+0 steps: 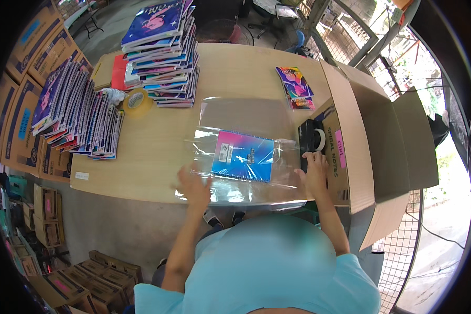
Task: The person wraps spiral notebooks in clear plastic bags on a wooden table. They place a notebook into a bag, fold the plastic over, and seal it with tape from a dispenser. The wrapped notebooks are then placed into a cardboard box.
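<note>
A blue and pink spiral notebook [244, 156] lies on a sheet of clear plastic film [246, 112] at the middle of the table's near side. My left hand [194, 189] is beside the film's near left corner, blurred, its fingers apart and nothing seen in them. To the notebook's right stands a black tape dispenser [308, 137] with a roll of tape. My right hand [315, 171] is at the dispenser's near end, fingers curled over it and thumb at its left side. Any strip of tape under the fingertips cannot be made out.
A tall stack of notebooks [165, 65] and a leaning row of spiral notebooks [83, 115] occupy the left side. A yellow tape roll [137, 102] lies between them. Colourful booklets [295, 86] lie at the back right. An open cardboard box [350, 136] stands along the right edge.
</note>
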A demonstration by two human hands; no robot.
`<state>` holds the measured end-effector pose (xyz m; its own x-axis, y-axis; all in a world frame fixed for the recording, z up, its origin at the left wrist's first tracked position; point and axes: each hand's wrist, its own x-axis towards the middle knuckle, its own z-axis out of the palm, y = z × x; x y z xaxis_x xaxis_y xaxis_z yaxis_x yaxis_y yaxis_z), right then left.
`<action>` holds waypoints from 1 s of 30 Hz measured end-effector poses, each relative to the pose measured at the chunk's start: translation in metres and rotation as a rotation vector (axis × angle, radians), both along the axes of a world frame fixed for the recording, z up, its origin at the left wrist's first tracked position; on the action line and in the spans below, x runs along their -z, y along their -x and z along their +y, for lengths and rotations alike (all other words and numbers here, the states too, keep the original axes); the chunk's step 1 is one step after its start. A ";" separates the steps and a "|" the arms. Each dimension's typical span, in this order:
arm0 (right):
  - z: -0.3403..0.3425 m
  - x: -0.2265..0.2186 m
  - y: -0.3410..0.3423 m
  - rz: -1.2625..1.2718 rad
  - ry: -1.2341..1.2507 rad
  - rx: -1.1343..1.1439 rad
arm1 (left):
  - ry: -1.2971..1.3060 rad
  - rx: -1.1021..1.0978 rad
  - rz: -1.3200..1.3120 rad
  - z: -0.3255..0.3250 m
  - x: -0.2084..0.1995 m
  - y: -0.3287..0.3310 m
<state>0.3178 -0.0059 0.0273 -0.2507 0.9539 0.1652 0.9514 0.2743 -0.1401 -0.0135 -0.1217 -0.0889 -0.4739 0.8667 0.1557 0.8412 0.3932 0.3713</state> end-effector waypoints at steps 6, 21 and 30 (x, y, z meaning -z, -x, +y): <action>0.093 0.036 0.153 0.233 0.277 -0.416 | -0.067 -0.066 -1.567 -0.031 0.034 -0.046; 0.021 0.090 0.084 1.446 0.425 -0.135 | -0.504 0.389 -0.928 0.023 -0.082 -0.078; -0.015 -0.016 0.086 0.991 -0.277 -0.275 | -0.740 0.181 -0.729 0.025 -0.066 -0.064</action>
<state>0.2317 -0.0210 0.0437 -0.0866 0.7829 0.6161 0.3475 0.6033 -0.7178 0.0509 -0.0970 -0.0225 -0.5387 0.7390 0.4045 0.3412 -0.2476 0.9068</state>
